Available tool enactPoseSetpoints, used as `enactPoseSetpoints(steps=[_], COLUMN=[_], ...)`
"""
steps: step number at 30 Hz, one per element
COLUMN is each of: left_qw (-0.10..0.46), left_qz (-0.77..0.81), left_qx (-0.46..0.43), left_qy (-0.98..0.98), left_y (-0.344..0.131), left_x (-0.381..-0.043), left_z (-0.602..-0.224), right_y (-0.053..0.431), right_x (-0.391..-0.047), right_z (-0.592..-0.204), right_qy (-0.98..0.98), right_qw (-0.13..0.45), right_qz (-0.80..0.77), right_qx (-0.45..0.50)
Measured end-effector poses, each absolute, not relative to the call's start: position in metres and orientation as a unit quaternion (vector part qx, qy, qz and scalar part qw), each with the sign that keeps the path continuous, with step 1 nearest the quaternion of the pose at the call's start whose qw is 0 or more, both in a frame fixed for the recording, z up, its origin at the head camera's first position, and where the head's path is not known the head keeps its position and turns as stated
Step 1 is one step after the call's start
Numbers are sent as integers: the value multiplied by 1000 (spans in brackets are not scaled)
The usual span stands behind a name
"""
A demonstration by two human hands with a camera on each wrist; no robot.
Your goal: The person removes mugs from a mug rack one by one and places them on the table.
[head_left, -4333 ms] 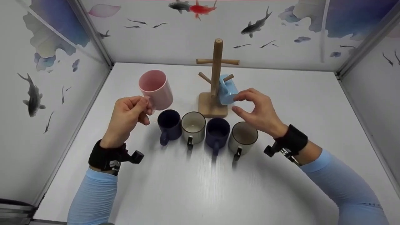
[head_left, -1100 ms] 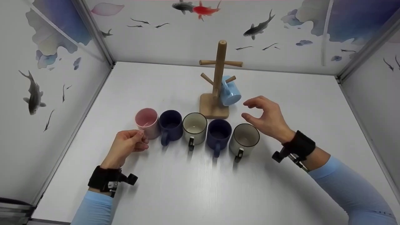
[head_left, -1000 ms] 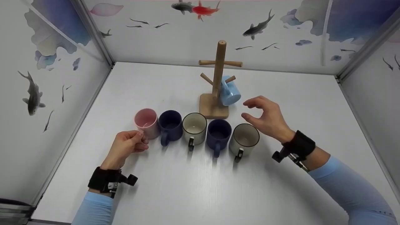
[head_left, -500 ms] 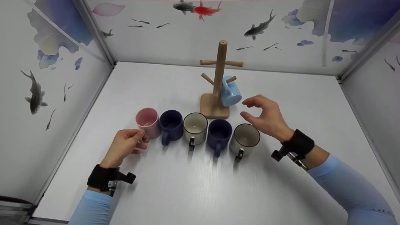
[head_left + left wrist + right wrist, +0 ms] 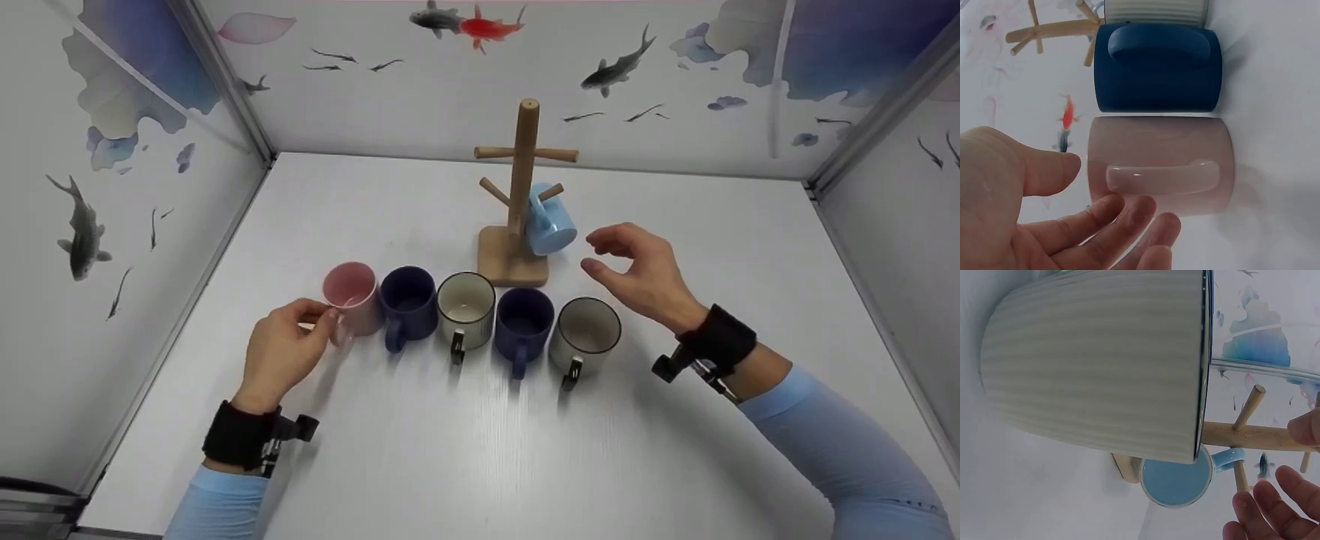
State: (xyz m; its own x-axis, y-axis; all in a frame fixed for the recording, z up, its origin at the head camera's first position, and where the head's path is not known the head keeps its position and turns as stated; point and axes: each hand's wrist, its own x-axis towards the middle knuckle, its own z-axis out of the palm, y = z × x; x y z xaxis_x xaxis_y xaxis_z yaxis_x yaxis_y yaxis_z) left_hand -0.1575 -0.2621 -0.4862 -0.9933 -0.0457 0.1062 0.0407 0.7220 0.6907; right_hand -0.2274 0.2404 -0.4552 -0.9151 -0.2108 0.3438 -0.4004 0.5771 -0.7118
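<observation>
A pink mug point(image 5: 352, 296) stands upright at the left end of a row of mugs, its handle point(image 5: 1162, 179) facing the person. My left hand point(image 5: 289, 349) is beside that handle; in the left wrist view the thumb is apart from the fingers and nothing is gripped, though whether a fingertip touches the handle I cannot tell. A light blue mug point(image 5: 553, 225) hangs tilted by its handle on a lower peg of the wooden mug tree point(image 5: 525, 165). My right hand point(image 5: 645, 274) hovers just right of it, thumb and fingers spread, holding nothing.
Right of the pink mug stand a dark blue mug point(image 5: 409, 300), a cream mug point(image 5: 466, 307), another dark blue mug point(image 5: 523, 319) and another cream mug point(image 5: 587, 334). All rest on the white table point(image 5: 465, 450). Printed walls point(image 5: 420, 105) enclose its back and sides.
My left hand lowered the pink mug from the air to the left end of the row, then loosened and drew slightly left. My right hand moved away from the light blue mug.
</observation>
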Motion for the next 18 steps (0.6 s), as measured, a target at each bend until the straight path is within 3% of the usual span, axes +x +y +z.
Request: enactPoseSetpoints(steps=[11,18], left_qw=[97,153], left_qz=[-323,-303], left_qx=[15,15], left_qy=[-941,-941], left_y=[-259,-253], left_x=[-158,-161], left_z=[-479,-473], right_y=[239,241], right_x=[-234,-244], right_z=[-451,-449], right_qy=[-882,-885], right_qw=[99,71], right_qz=[433,443], right_qx=[160,125])
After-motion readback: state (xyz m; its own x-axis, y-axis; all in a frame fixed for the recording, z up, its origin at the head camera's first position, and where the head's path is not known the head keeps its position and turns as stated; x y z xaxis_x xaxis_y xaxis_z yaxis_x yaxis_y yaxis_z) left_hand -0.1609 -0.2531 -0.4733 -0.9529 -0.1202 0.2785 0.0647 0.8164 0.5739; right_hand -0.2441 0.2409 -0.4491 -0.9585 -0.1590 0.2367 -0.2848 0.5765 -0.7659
